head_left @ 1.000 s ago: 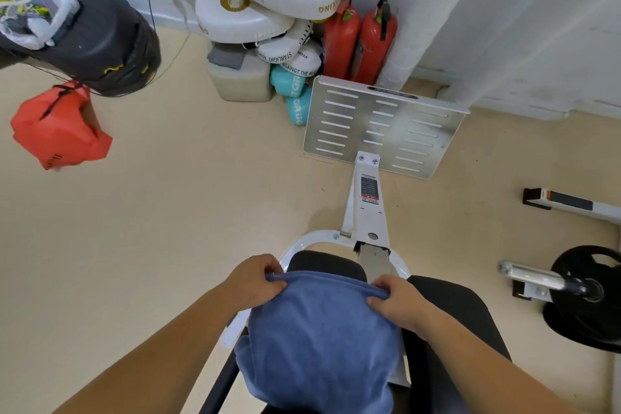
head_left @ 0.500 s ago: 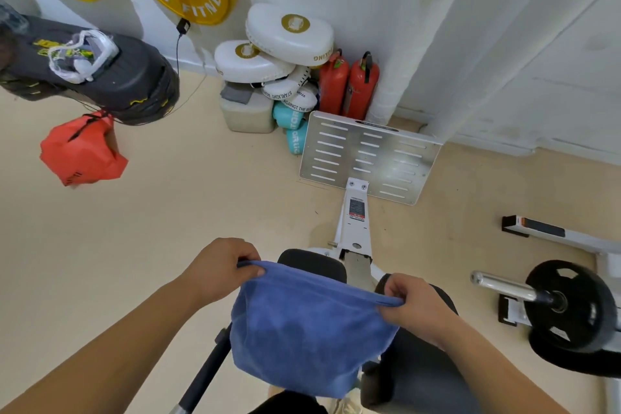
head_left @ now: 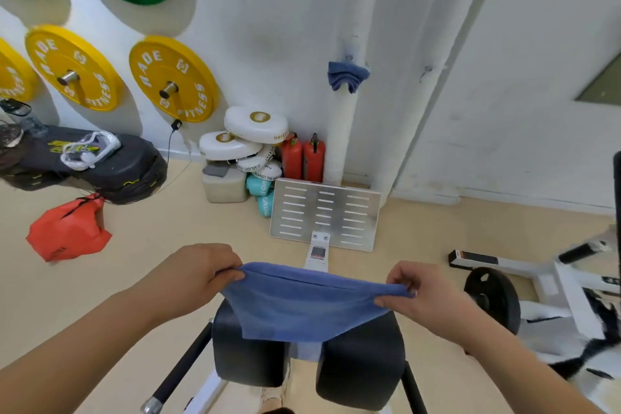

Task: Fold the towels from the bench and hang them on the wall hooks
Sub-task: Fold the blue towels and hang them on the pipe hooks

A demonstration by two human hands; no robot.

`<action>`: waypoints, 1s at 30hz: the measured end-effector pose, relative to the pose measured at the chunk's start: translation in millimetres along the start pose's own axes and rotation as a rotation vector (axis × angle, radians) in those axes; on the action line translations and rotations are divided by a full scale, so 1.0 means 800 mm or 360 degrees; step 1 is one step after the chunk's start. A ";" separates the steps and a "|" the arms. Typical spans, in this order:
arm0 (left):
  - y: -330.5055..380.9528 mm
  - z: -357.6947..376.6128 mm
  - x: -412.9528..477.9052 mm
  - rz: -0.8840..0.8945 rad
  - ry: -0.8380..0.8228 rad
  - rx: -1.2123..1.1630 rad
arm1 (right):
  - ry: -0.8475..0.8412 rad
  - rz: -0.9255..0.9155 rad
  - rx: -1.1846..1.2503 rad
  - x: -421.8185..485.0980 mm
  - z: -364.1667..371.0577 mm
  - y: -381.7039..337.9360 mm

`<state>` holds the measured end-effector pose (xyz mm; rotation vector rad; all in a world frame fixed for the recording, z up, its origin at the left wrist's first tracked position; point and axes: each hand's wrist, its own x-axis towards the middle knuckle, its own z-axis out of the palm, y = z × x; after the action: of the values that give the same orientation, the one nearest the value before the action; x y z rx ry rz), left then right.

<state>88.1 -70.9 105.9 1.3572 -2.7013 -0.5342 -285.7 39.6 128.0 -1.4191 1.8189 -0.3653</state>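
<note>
A folded blue towel [head_left: 304, 304] hangs stretched between my two hands above the black pads of the bench [head_left: 361, 365]. My left hand [head_left: 198, 270] grips its left top corner. My right hand [head_left: 425, 292] pinches its right top corner. On the white wall ahead, a second blue towel [head_left: 347, 76] hangs bunched on a hook. A bare hook [head_left: 426, 70] sticks out of the wall to the right of it.
A slotted metal footplate [head_left: 324, 213] stands ahead of the bench. White pads, two red extinguishers [head_left: 304, 158] and a tub sit by the wall. Yellow and green weight plates [head_left: 173, 79] hang at left. A black plate on a white machine [head_left: 492, 299] is at right; a red bag [head_left: 69, 230] at left.
My view has tilted up from the floor to the wall, bringing the hooks and hung towel into sight. Both hands lifted the towel and pulled its top edge wider apart.
</note>
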 end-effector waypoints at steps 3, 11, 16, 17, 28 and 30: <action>0.041 -0.014 -0.005 0.0060 0.0116 0.0022 | 0.0153 -0.0057 -0.0095 -0.039 -0.031 0.002; 0.140 -0.045 -0.008 0.0158 0.0204 -0.0165 | 0.0516 -0.0190 0.0079 -0.104 -0.079 0.036; 0.161 -0.059 -0.014 0.0494 0.0073 -0.0085 | 0.0480 -0.0309 0.0180 -0.135 -0.108 0.035; 0.163 -0.062 -0.015 0.0512 0.0038 -0.0075 | 0.0462 -0.0342 0.0153 -0.140 -0.112 0.034; 0.194 -0.067 -0.008 0.0349 -0.0009 -0.0058 | 0.0322 -0.0474 0.0260 -0.178 -0.142 0.053; 0.199 -0.067 -0.004 0.0311 -0.0017 -0.0125 | 0.0284 -0.0473 0.0232 -0.184 -0.146 0.056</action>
<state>-20.2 4.6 210.4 1.0604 -2.7484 -0.6224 -391.0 161.9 233.7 -1.5969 1.6792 -0.7824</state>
